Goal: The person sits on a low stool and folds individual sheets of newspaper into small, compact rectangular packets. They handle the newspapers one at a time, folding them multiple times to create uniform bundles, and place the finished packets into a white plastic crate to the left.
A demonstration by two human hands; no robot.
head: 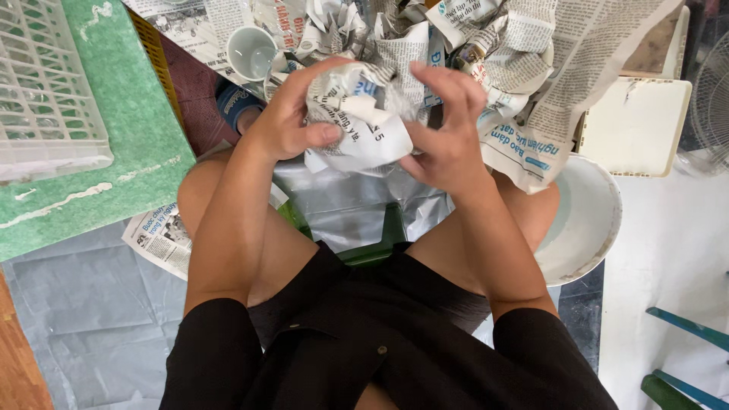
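Observation:
A ball of crumpled newspaper [363, 125] is held between both hands above my knees. My left hand [292, 121] clasps its left side, thumb pressed across the front. My right hand [444, 133] grips the right side with fingers curled over the top. Whatever is inside the wrap is hidden by the paper. A white cup [252, 52] stands on the floor just beyond my left hand, among loose newspaper sheets [531, 68].
A white plastic crate [45, 83] rests on a green board [129, 129] at the left. A large white bowl [588, 224] lies by my right knee, with a cream tray [638, 125] behind it. Grey sheeting [83, 311] covers the floor. A fan [714, 99] stands at the far right.

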